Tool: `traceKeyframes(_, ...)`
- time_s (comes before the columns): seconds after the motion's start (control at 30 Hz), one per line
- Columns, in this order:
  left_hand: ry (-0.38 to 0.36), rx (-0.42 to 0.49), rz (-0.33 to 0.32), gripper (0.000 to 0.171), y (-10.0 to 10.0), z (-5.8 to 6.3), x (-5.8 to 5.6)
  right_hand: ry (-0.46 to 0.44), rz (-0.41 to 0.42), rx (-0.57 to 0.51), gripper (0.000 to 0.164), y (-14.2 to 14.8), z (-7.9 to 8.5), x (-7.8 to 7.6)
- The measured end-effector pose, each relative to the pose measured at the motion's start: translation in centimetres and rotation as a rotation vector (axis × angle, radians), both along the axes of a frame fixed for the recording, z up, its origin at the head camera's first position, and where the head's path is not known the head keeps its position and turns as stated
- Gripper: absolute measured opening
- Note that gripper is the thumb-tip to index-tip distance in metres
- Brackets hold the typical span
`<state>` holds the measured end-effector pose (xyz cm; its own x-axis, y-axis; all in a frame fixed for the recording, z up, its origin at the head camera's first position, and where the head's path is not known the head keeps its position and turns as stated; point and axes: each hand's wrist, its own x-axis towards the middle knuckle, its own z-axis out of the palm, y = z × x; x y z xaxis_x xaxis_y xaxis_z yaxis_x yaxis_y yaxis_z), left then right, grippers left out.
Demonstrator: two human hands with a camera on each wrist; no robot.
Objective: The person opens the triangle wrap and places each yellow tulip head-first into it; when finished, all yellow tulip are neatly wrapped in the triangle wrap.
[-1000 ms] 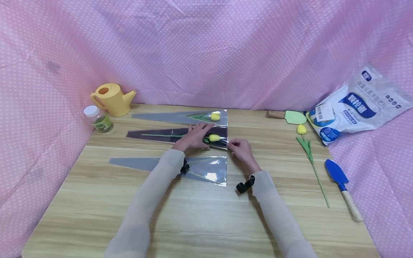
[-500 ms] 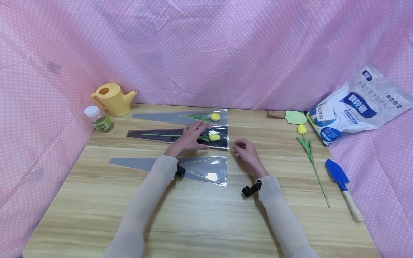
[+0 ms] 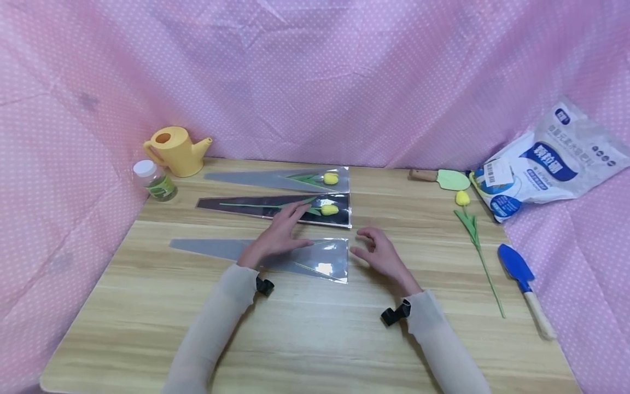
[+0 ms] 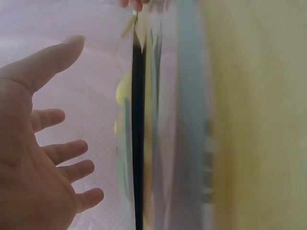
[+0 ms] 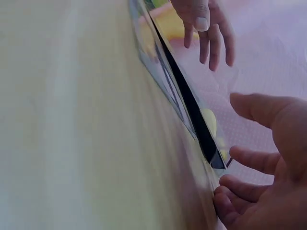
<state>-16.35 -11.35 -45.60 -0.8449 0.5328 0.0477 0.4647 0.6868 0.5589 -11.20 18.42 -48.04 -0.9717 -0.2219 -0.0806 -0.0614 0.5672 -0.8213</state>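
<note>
My left hand (image 3: 279, 232) hovers with spread fingers over the near clear flower sleeve (image 3: 325, 257) and the lower edge of the dark one. To the right of the sleeves' wide ends, my right hand (image 3: 381, 253) holds nothing, its thumb and fingers apart. The dark sleeve (image 3: 241, 205) lies in the middle with a yellow tulip (image 3: 328, 209) inside. Behind it another clear sleeve (image 3: 246, 178) contains a second yellow tulip (image 3: 330, 178). Both palms appear bare in the wrist views, where the dark sleeve (image 4: 138, 120) shows edge-on.
A loose yellow tulip (image 3: 473, 232) lies at the right, beside a blue trowel (image 3: 515, 264). Behind them are a green trowel (image 3: 451, 179) and a white fertilizer bag (image 3: 546, 164). A yellow watering can (image 3: 179, 153) and a lidded bottle (image 3: 159, 186) stand at the back left.
My right hand has let go of the dark sleeve's right edge and moved back toward me. The left hand has lifted off that sleeve and drawn nearer, over the near clear sleeve.
</note>
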Motion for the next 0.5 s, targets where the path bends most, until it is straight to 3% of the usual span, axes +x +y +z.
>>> traceKeyframes(0.33, -0.071, 0.043, -0.020, 0.094, 0.4, -0.2, 2.7, 0.026, 0.175, 0.110, 0.082, 0.0, -0.1, 2.6)
traceKeyframes(0.5, -0.110, 0.012, -0.053, 0.094, 0.8, -0.1, 4.1, 0.125, 0.239, 0.230, 0.093, -0.3, -0.5, 3.3)
